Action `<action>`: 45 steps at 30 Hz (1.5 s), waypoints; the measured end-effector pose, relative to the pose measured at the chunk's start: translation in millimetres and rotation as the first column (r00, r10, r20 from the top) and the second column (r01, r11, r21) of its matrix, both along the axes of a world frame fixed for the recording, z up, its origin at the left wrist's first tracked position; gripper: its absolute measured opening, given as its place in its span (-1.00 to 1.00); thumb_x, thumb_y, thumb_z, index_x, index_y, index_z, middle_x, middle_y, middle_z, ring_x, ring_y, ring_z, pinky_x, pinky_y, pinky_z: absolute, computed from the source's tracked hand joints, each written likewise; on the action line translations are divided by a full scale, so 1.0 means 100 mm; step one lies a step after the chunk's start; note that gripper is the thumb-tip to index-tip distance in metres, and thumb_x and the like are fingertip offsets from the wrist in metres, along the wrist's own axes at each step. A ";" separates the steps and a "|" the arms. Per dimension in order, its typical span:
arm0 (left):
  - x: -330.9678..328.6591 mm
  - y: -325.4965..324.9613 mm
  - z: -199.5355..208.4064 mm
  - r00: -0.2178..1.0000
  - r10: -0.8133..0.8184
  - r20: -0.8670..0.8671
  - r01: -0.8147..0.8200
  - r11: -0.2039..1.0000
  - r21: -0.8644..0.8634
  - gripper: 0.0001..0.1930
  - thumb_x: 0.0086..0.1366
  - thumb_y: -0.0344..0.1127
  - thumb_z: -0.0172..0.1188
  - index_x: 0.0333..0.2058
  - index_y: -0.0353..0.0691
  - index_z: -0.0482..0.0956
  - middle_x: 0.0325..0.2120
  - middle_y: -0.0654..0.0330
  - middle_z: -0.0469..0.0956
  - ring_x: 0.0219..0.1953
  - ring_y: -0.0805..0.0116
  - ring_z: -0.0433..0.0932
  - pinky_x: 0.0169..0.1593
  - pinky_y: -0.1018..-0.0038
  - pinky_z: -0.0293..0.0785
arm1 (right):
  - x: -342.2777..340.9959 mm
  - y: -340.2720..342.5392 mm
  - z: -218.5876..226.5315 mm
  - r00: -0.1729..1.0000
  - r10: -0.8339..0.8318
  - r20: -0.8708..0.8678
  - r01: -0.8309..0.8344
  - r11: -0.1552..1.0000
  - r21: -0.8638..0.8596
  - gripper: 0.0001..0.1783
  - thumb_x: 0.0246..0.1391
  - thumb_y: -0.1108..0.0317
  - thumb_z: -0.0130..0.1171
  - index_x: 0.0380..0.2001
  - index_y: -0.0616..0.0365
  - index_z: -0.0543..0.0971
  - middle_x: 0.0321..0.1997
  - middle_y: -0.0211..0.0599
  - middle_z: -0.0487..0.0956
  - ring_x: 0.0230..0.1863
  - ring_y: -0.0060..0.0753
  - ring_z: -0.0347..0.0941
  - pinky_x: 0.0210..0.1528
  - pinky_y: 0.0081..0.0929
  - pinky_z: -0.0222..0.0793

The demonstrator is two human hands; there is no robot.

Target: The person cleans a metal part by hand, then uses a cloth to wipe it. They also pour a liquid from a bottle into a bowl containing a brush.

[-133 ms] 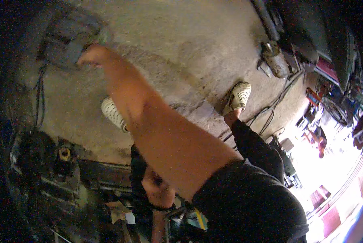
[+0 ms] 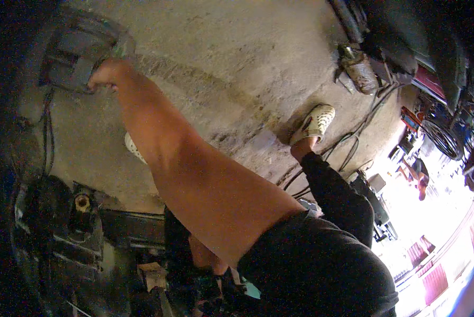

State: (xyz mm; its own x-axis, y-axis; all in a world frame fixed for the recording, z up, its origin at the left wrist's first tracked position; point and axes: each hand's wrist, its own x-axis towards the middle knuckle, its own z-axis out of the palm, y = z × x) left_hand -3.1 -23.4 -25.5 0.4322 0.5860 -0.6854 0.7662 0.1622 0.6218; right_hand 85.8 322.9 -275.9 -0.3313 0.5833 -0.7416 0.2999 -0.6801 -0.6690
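My right arm reaches across to the upper left, where my right hand (image 2: 109, 74) is at the side of a dark grey boxy machine (image 2: 62, 66) on the floor. Its fingers are bent downward and pressed together against the machine; what they grip there is too blurred to make out. Black cables (image 2: 48, 127) run from the machine toward me. Below my right forearm, my left hand (image 2: 205, 256) shows only in part; its fingers are hidden, and I cannot see what it holds.
My light shoe (image 2: 317, 124) stands on the rough concrete floor (image 2: 221, 63). Loose black cables (image 2: 348, 140) trail beside it, near a dirty metal cylinder (image 2: 361, 71). Dark machinery (image 2: 78, 238) fills the lower left. A bicycle wheel (image 2: 442, 138) and a person (image 2: 421, 177) appear at the bright right side.
My right hand has shifted slightly left and down in the picture, with the machine shifting too. My left hand has become more covered by my right arm.
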 end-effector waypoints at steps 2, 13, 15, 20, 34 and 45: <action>0.07 0.04 0.10 0.992 0.125 -0.019 -0.126 0.989 -0.076 -0.56 0.13 -0.09 0.32 -0.11 -0.29 0.58 -0.20 0.01 0.66 -0.15 0.06 0.64 -0.15 0.30 0.55 | 0.05 0.05 0.03 0.997 -0.072 0.020 0.072 0.996 -0.045 -0.53 -0.29 0.04 0.43 -0.37 0.16 0.61 -0.40 -0.18 0.58 -0.41 -0.30 0.51 -0.36 -0.28 0.48; 0.61 0.13 0.13 0.942 -0.057 -0.332 -0.064 0.937 -0.343 -0.57 0.17 -0.10 0.28 -0.10 -0.31 0.56 -0.27 -0.05 0.66 -0.21 -0.03 0.64 -0.17 0.29 0.52 | 0.63 -0.69 0.13 0.989 -0.037 0.141 0.040 0.999 -0.018 -0.36 -0.28 -0.03 0.37 -0.11 0.11 0.64 -0.10 -0.13 0.64 -0.10 -0.14 0.57 -0.08 -0.23 0.50; 0.75 0.09 0.22 0.929 0.091 -0.358 -0.187 0.952 -0.242 -0.62 0.19 -0.18 0.28 -0.11 -0.30 0.56 -0.29 0.01 0.66 -0.25 0.07 0.65 -0.18 0.33 0.52 | 0.76 -1.01 -0.13 0.998 0.011 0.059 -0.011 1.000 0.003 -0.37 -0.26 -0.03 0.35 -0.09 0.09 0.64 -0.05 -0.14 0.63 -0.06 -0.08 0.57 -0.03 -0.20 0.48; 0.87 -0.18 -0.10 0.950 0.231 -0.210 -0.270 0.945 -0.182 -0.73 0.22 -0.36 0.28 -0.11 -0.27 0.57 -0.34 0.18 0.64 -0.31 0.36 0.60 -0.20 0.46 0.50 | 1.13 -2.14 -0.63 0.999 -0.047 0.025 0.038 0.961 0.273 -0.43 -0.21 -0.03 0.30 -0.15 0.11 0.67 -0.05 -0.07 0.63 -0.03 -0.05 0.56 0.00 -0.15 0.46; 0.68 -0.47 -0.57 0.979 -0.019 -0.204 -0.029 0.973 -0.231 -0.74 0.31 -0.40 0.15 -0.03 -0.29 0.52 -0.18 0.19 0.57 -0.16 0.41 0.51 -0.02 0.48 0.46 | 2.98 -4.99 -0.31 0.991 -0.122 0.051 0.115 0.985 0.125 -0.57 -0.34 0.06 0.36 -0.44 0.19 0.66 -0.41 -0.02 0.63 -0.37 -0.10 0.58 -0.30 -0.16 0.47; 0.10 -0.42 -0.76 0.965 -0.054 -0.256 -0.030 0.949 -0.313 -0.71 0.34 -0.29 0.17 -0.05 -0.34 0.48 -0.05 0.08 0.56 -0.01 0.24 0.54 0.05 0.39 0.50 | 3.18 -5.18 -0.03 0.937 -0.025 0.349 0.013 0.999 0.037 -0.46 -0.33 0.13 0.38 -0.22 0.21 0.59 -0.33 -0.02 0.64 -0.26 -0.01 0.61 -0.21 -0.12 0.52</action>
State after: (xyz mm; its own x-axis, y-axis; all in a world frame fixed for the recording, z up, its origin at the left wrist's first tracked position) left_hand 6.9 -65.0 -101.7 0.2217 0.3207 -0.9209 0.8962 0.3052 0.3221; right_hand 404.1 -194.7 -278.8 -0.0441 0.6137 -0.7883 0.5062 -0.6666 -0.5473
